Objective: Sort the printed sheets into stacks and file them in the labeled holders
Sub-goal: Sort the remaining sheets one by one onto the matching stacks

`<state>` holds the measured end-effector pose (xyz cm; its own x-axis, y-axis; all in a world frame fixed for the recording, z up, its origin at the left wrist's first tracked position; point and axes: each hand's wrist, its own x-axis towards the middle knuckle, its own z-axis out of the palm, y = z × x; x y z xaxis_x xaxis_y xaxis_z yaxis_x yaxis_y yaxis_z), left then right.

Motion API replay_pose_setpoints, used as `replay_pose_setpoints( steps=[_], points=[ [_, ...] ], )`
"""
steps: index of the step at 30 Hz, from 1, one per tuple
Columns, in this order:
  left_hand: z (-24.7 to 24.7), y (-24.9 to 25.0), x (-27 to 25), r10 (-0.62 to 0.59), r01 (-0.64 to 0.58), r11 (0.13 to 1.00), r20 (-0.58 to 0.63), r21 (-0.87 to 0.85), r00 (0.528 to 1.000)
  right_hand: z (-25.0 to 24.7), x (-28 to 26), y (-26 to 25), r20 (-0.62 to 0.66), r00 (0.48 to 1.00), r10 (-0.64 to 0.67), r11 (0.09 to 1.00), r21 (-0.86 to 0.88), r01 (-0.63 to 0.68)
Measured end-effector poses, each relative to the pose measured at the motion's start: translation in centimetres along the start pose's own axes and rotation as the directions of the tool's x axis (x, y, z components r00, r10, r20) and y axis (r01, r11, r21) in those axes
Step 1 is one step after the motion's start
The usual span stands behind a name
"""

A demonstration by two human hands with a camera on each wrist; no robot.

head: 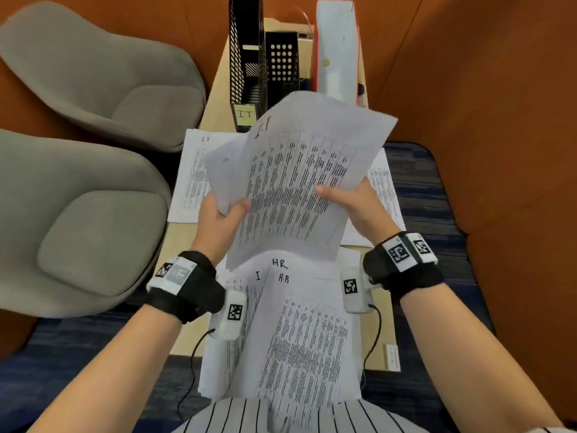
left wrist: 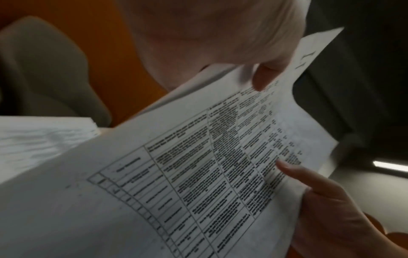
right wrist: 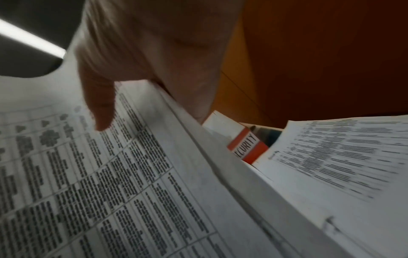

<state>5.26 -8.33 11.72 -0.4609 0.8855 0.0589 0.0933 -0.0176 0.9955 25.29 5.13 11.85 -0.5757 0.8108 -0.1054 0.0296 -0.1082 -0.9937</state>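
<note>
I hold a few printed sheets (head: pixel 296 182) up over the narrow wooden table (head: pixel 218 98). My left hand (head: pixel 224 210) pinches their lower left edge, with its thumb (left wrist: pixel 267 76) on the print. My right hand (head: pixel 340 198) grips the right edge of the top sheet (right wrist: pixel 132 174), thumb (right wrist: pixel 99 111) on its face. On the table lie a stack marked IT (head: pixel 193 176) at the left, another stack (head: pixel 385 189) at the right, and a loose pile marked HR (head: pixel 296 323) close to me. At the back stand a black mesh holder labelled IT (head: pixel 246 114), a second black holder (head: pixel 282 67) and a white and red holder labelled SECURITY (right wrist: pixel 247 146).
Two grey upholstered chairs (head: pixel 93 214) stand close along the table's left side. Orange walls (head: pixel 484 89) close in the back and right. Blue carpet (head: pixel 421 189) shows to the right of the table. Thin black cables (head: pixel 193 364) hang from my wrist units.
</note>
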Motion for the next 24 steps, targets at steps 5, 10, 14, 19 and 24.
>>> replay_pose_setpoints(
  steps=[5, 10, 14, 19, 24],
  points=[
    [-1.4, -1.4, -0.7, 0.024, -0.024, 1.000, 0.043, 0.001, 0.999, -0.3, -1.5, 0.7, 0.106, 0.994, -0.005, 1.000, 0.009, 0.004],
    [-0.7, -4.9, -0.4, -0.179, 0.179, 0.984, -0.042, -0.022, 0.983, 0.8, -1.3, 5.3, 0.064, 0.985, 0.160, 0.987, 0.018, -0.161],
    [1.5, -5.6, 0.4, -0.201, 0.202, 0.979, -0.089, 0.002, 0.975, 3.0, -0.3, 6.0, 0.031, 0.985, 0.172, 0.983, 0.050, -0.174],
    [0.6, -6.0, 3.2, -0.208, 0.155, 0.971, -0.325, -0.183, 0.922, 3.1, 1.8, 4.7, 0.026, 0.991, 0.131, 0.982, 0.133, -0.133],
    [0.1, -7.4, 3.2, -0.261, 0.245, 0.964, -0.216, -0.100, 0.941, 3.6, 3.5, 7.3, 0.149, 0.957, 0.250, 0.966, -0.104, -0.236]
  ],
)
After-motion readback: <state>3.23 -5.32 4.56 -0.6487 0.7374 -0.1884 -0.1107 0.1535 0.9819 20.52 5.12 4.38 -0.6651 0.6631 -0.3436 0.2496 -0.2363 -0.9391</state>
